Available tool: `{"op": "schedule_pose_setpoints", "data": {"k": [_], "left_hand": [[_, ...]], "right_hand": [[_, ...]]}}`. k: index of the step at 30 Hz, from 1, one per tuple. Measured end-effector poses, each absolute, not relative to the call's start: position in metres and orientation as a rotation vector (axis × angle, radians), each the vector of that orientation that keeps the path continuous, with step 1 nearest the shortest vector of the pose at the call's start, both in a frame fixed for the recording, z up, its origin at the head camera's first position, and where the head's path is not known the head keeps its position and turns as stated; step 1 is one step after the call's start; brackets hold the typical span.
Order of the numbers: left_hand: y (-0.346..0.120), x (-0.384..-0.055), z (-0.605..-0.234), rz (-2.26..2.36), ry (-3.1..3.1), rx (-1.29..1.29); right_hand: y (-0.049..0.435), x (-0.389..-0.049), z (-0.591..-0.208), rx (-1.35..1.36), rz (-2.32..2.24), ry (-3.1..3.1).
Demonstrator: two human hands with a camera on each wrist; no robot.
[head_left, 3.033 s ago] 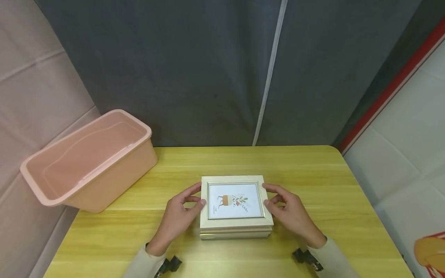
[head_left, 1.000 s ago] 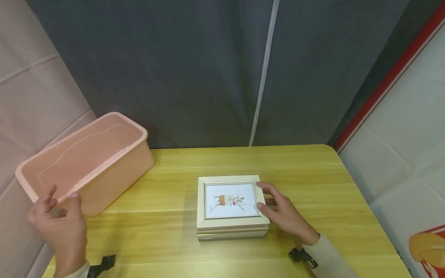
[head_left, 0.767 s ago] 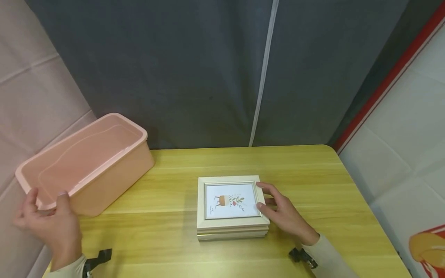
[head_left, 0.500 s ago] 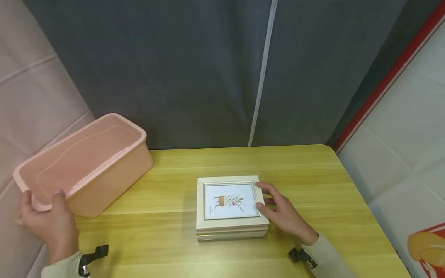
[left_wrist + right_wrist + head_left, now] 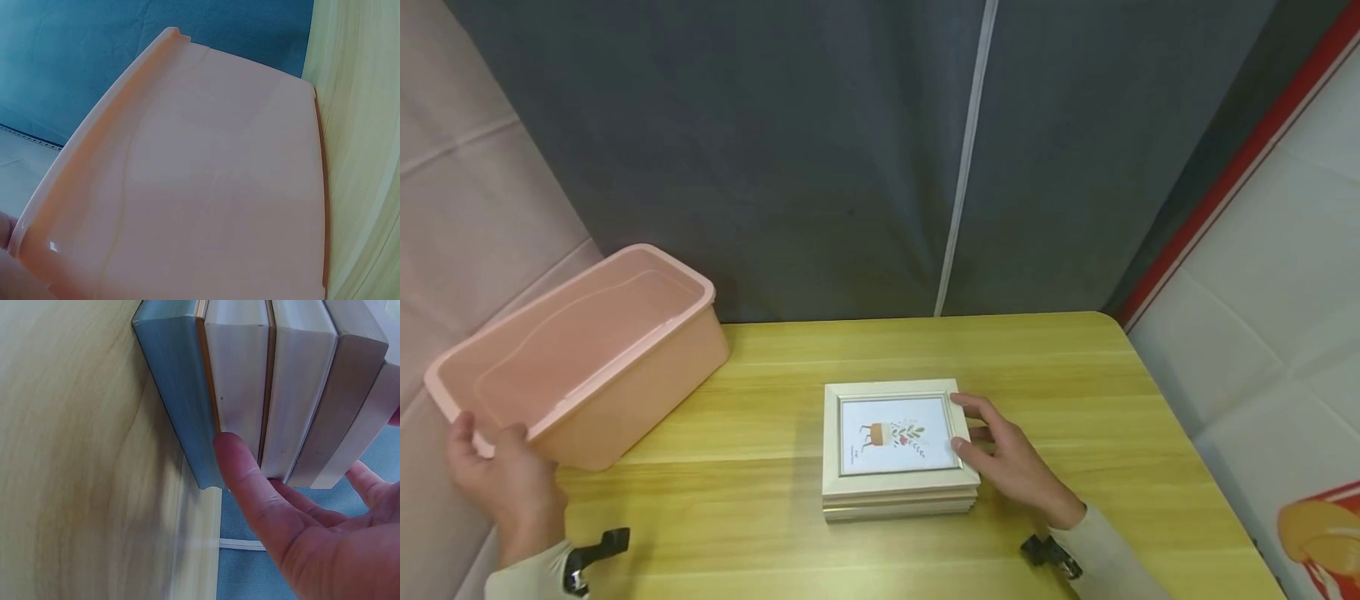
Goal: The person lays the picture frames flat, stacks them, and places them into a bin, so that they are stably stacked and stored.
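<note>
At the table's left stands a pink plastic storage bin (image 5: 640,392), its inside bare. My left hand (image 5: 512,492) grips the rim at the bin's near end; in the left wrist view the bin's side (image 5: 219,156) fills most of the picture, and only bits of fingers show at the lower left. Several picture frames (image 5: 240,375) lie piled in one stack at the middle front. The top frame (image 5: 895,482) is cream, with a plant picture turned sideways. My right hand (image 5: 1018,471) rests on the stack's right side, thumb and fingers touching the edges.
The wooden table (image 5: 760,542) ends at the back against a dark grey curtain (image 5: 775,167) with a pale vertical strip. A pinkish wall covering (image 5: 452,208) runs close beside the bin. White panels (image 5: 1285,275) with a red edge stand on the right.
My left hand has left the stack's left side, moved left to the bin and taken hold of its near rim. My right hand has stayed at the stack.
</note>
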State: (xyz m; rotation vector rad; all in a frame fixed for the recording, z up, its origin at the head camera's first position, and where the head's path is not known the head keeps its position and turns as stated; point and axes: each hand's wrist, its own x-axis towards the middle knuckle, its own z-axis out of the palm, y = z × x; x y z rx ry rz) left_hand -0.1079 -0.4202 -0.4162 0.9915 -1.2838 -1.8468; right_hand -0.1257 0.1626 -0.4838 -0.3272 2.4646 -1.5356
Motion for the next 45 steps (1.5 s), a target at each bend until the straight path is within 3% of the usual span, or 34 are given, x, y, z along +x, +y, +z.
{"op": "schedule_pose_setpoints", "data": {"k": [45], "left_hand": [[-0.319, -0.084, -0.431, -1.831, -1.654, 0.819]], "right_hand": [[0.165, -0.131, -0.49, -0.39, -1.572, 2.405]]}}
